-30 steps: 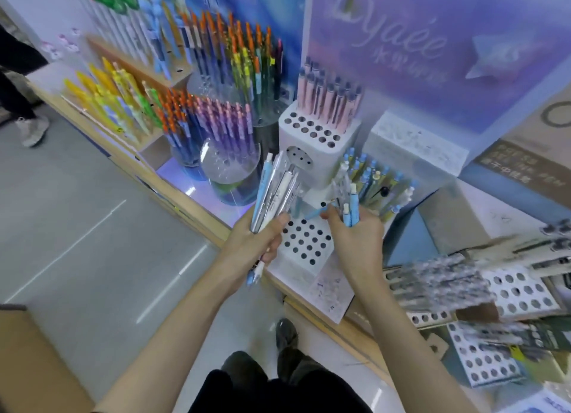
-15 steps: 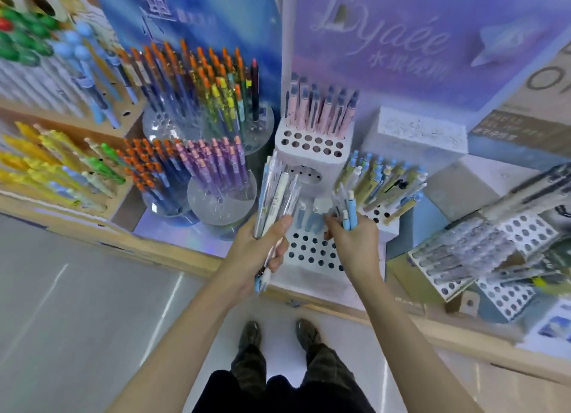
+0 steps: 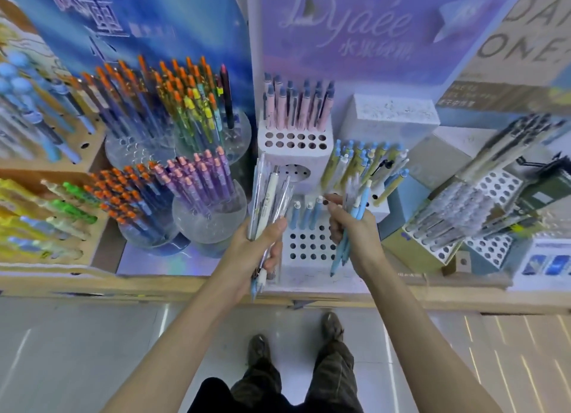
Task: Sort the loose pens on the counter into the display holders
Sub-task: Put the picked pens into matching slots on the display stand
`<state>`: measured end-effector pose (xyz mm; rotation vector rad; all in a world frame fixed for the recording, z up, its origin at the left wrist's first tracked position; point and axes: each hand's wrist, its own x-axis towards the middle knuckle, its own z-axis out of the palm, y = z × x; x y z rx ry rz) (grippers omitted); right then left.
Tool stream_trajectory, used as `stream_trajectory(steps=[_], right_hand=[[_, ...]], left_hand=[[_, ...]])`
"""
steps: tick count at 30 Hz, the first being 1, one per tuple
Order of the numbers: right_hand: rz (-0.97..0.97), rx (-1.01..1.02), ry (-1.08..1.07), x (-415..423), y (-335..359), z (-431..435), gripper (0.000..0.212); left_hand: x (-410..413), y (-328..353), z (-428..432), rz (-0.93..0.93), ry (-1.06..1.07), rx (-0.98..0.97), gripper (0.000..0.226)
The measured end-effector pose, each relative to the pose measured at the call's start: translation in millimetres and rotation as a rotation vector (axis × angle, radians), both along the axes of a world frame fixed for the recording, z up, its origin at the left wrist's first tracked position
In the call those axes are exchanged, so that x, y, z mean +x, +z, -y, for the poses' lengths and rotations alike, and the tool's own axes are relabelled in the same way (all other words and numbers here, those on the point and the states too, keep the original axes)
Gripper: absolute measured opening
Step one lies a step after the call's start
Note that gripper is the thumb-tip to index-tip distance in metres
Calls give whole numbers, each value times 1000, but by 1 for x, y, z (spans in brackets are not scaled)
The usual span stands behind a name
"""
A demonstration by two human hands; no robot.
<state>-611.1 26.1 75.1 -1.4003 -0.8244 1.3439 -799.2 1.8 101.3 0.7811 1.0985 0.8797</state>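
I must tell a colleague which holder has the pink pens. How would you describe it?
Start at the big purple poster with the word Lyaée. Under its left edge stands a tall white block holder; the pink pens fill its back rows. They alone have pale pink bodies with grey-blue caps, and the two front rows of holes are empty.

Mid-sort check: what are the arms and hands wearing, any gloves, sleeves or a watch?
Nothing shows on them. The left hand and right hand are gloveless, with no rings I can make out. The left forearm and right forearm are bare to the frame's edge: no sleeves, watch or markings in view.
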Motion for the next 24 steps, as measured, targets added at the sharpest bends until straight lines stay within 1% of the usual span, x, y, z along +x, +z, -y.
stream_trajectory(steps=[2,3,4,6,9,12,14,17,19,22,24], right_hand=[[-165,1,-18,1,6,-2,8],[-228,-11,-25,2,8,-3,14],[-277,-21,-33,3,11,-3,20],[-340,-29,-47,4,14,-2,24],[-344,-20,-57,5,15,2,24],[-266,-11,-78,0,16,5,24],[-208,3,-90,-2,16,7,30],[-209,23,-64,-1,16,10,37],[-227,38,-56,0,17,13,36],[-280,45,-104,1,18,17,29],[-319,-2,-151,2,19,19,22]], left_hand=[[2,0,-3,21,1,0,48],[5,0,-4,26,3,1,48],[7,0,-5,32,5,3,47],[12,-1,-7,40,2,9,43],[18,-3,-7,15,-21,10,44],[22,-5,-7,3,-25,7,48],[22,-6,-7,11,-19,6,49],[22,-7,-7,24,-24,23,46],[22,-7,-7,25,-19,40,45],[26,-6,-7,34,-39,54,42],[33,-5,-7,45,-46,45,43]])
